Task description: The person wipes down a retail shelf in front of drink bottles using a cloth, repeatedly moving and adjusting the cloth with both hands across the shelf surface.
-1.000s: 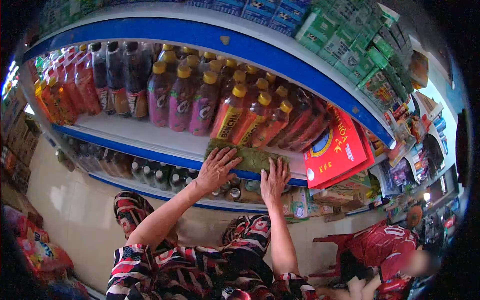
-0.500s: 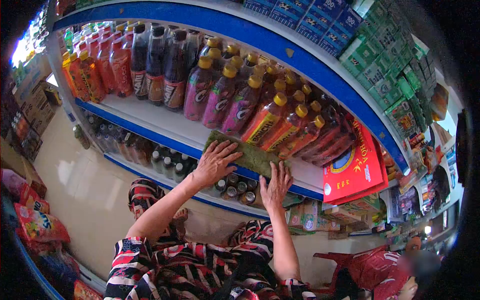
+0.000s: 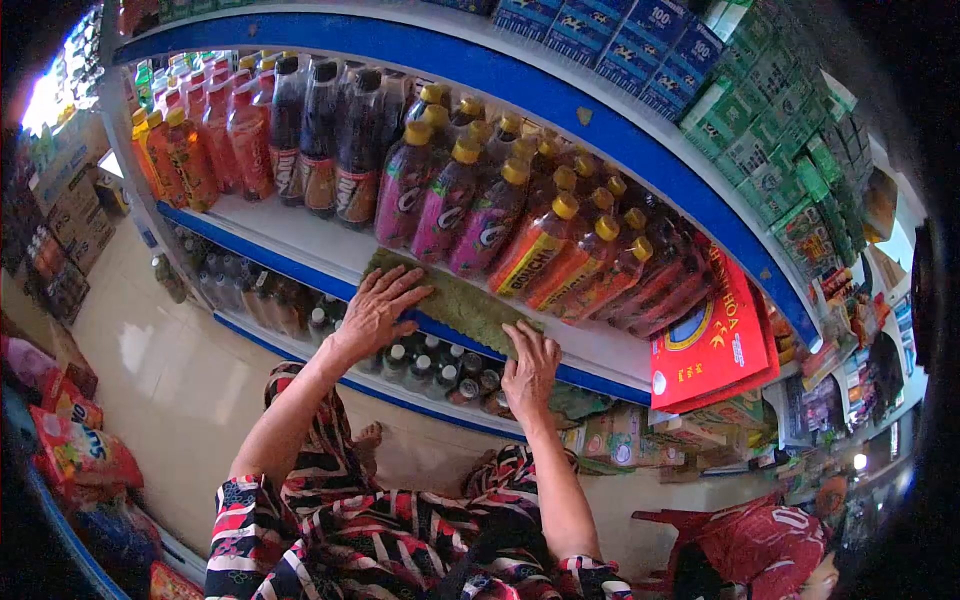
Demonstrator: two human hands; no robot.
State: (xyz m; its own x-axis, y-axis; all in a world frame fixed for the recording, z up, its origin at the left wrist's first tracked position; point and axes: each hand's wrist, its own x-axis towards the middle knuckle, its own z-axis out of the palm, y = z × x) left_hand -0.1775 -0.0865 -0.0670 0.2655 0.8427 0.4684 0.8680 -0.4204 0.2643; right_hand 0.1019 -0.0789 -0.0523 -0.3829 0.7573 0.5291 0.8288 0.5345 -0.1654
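A folded green cloth lies along the front of the shelf and overlaps its blue edge. My left hand rests on the cloth's left end, with its fingers stretched out and apart. At the right end, my right hand has its fingers bent and closed on the cloth's edge. Just behind the cloth stand purple-labelled bottles with yellow caps. To their right are yellow-and-red labelled bottles.
Dark cola bottles and red bottles fill the shelf's left part. Red printed sheets hang at its right end. More bottles stand on the lower shelf. A person in a red shirt is at the lower right.
Both hands and the cloth have shifted left along the shelf edge. My right hand's fingers have gone from stretched out to bent. The bottles keep their places on the shelf.
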